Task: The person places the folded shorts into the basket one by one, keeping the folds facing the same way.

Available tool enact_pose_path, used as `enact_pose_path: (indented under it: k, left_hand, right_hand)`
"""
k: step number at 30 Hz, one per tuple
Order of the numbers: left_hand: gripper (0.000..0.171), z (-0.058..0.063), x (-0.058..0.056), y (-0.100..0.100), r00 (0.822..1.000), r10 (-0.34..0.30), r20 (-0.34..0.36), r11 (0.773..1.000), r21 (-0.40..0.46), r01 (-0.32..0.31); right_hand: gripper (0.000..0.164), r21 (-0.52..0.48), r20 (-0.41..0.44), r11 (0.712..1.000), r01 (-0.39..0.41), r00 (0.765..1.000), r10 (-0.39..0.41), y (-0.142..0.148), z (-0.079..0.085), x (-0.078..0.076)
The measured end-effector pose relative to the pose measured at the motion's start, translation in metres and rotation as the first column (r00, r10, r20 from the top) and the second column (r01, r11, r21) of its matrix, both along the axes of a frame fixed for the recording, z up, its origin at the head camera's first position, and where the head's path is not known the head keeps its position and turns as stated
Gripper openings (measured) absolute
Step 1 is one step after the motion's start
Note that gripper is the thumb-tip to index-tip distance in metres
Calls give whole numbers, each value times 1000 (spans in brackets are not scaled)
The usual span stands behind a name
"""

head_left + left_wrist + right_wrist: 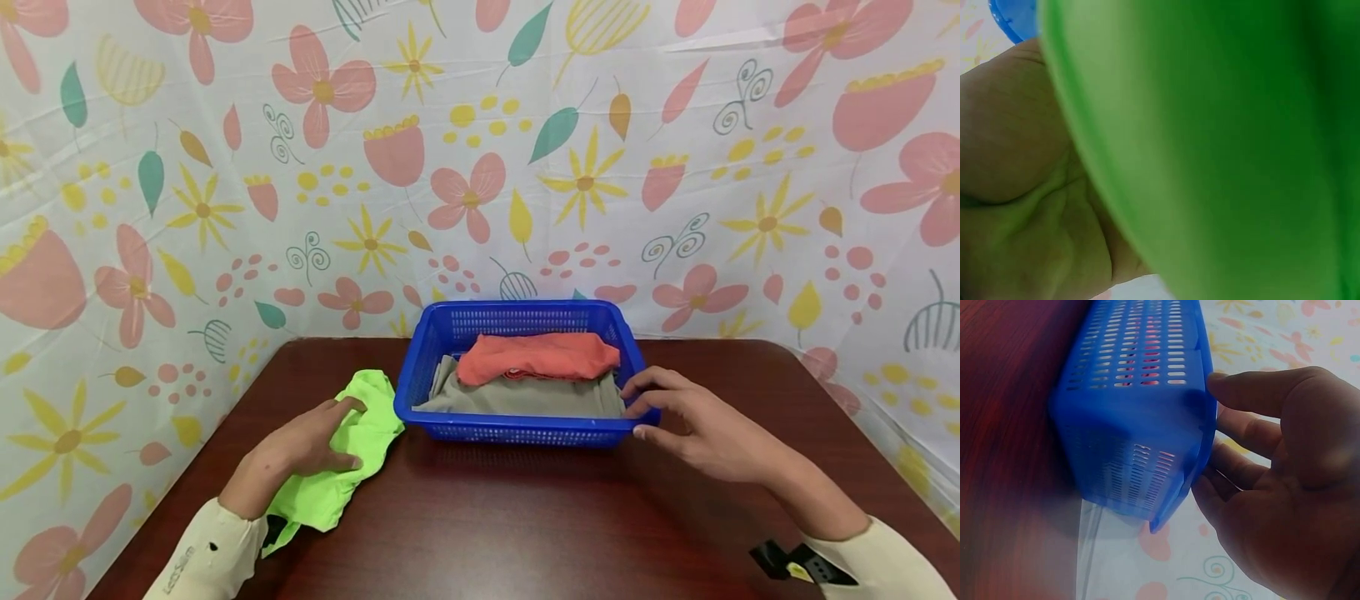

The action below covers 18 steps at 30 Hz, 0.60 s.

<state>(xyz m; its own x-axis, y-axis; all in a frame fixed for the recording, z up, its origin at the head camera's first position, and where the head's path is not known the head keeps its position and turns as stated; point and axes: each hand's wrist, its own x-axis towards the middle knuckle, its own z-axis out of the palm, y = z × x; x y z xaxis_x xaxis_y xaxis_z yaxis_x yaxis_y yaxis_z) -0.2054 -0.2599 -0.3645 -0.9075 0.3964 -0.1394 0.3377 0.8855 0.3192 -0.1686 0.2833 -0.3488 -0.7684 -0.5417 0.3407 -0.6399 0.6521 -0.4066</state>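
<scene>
A bright green cloth (367, 433) lies under my left hand (303, 442), left of the blue basket (517, 429). My left hand holds the cloth, with thumb and index finger spread over its upper side; the other fingertips are hidden. In the left wrist view the green cloth (1210, 150) covers most of the picture beside the palm (1029, 156). My right hand (697, 425) grips the basket's front right corner, the thumb outside and the fingers at the rim (1207, 425). Inside the basket, a folded coral cloth (540, 357) rests on a folded grey cloth (525, 398).
The basket stands toward the back of a dark red-brown table (525, 533). A white curtain (480, 167) printed with flowers and leaves hangs behind the table and along both sides.
</scene>
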Motion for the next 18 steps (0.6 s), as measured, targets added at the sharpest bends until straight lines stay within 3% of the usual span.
enact_pose_path:
  k: [18]
  left_hand:
    - [74,3,16,15,998,-45,37,999,23,44]
  right_hand:
    - [18,10,9,1000,16,1000,-16,-1,-1,0]
